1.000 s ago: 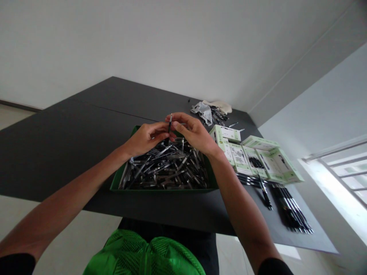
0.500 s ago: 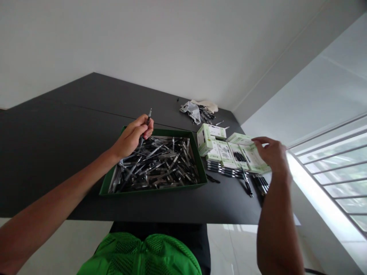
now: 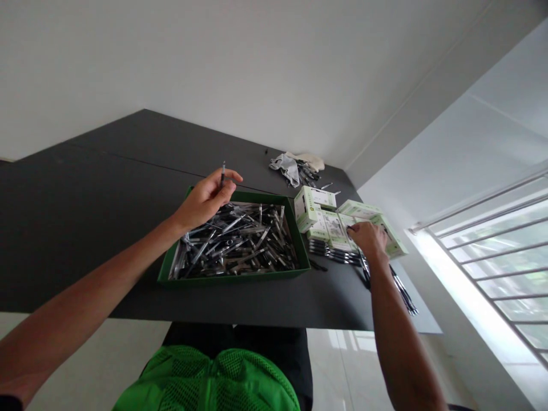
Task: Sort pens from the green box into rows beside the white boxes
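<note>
My left hand [image 3: 209,194] is raised over the far left corner of a green box [image 3: 233,279] full of loose pens [image 3: 240,240]. An upright pen [image 3: 222,174] with a clear tip and dark lower part is held in it, the index finger stretched away. My right hand [image 3: 369,237] reaches down over the green-and-white cartons [image 3: 336,228] on the right. Its fingers are closed together at a carton's top, and it covers the small black pieces there. Whatever is between those fingertips is hidden.
Stacked pens [image 3: 342,255] stick out under the cartons. More pens [image 3: 405,294] lie by the table's right edge. At the back are a grey cloth [image 3: 286,165] and a pale cloth [image 3: 312,160] beside a pile of pens. A barred window [image 3: 505,257] is on the right.
My right hand has moved left and nearer, from the rightmost carton onto the small black pieces. My left index finger has opened outward, while the hand stays over the box with the pen.
</note>
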The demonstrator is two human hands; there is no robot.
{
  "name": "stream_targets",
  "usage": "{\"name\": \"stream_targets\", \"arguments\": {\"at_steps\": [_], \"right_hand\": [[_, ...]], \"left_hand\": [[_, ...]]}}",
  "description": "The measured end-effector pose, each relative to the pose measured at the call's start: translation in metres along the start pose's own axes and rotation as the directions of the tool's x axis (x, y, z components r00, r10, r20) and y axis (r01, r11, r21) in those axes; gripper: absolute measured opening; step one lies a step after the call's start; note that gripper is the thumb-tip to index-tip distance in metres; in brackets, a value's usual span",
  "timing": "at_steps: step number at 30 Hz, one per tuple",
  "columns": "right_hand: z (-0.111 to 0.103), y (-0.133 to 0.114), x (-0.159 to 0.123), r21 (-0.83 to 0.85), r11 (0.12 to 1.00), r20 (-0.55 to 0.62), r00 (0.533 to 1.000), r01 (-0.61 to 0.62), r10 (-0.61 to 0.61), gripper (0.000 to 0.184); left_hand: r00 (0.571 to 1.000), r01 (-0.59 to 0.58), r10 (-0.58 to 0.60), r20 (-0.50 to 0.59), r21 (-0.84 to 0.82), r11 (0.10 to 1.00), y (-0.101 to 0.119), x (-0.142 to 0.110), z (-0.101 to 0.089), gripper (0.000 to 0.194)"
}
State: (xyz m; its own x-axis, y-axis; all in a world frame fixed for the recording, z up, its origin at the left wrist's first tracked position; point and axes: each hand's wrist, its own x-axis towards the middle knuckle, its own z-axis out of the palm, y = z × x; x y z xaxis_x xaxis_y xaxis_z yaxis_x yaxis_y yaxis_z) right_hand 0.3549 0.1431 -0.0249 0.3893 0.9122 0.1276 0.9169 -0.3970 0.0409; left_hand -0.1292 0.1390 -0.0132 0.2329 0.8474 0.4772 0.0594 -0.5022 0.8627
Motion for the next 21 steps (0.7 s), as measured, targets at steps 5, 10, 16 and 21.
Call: {"name": "stream_targets", "arguments": {"at_steps": [5, 10, 16, 21], "right_hand": [[-0.04, -0.025, -0.016, 0.35, 0.928, -0.256, 0.966, 0.128, -0.037, 0.038], [-0.084, -0.125, -0.063, 0.787, 0.351, -0.391, 0.85, 0.507, -0.352, 0.037], [-0.092, -0.254, -0.106, 0.795, 0.062, -0.451, 0.656, 0.604, -0.606, 0.012], [-0.089, -0.28, -0.105, 0.696, 0.124, -0.446, 0.562, 0.707, -0.697, 0.009]], "left_hand": [[0.998, 0.007, -0.007, 0.067, -0.001, 1.0, 0.0, -0.001, -0.001, 0.042], [0.994, -0.005, 0.02, 0.108, -0.136, 0.991, 0.0, 0.0, 0.003, 0.05], [0.996, 0.009, 0.004, 0.092, -0.15, 0.989, -0.004, 0.0, 0.002, 0.071], [0.998, -0.062, 0.063, 0.003, -0.035, 0.997, -0.001, 0.004, -0.003, 0.062]]}}
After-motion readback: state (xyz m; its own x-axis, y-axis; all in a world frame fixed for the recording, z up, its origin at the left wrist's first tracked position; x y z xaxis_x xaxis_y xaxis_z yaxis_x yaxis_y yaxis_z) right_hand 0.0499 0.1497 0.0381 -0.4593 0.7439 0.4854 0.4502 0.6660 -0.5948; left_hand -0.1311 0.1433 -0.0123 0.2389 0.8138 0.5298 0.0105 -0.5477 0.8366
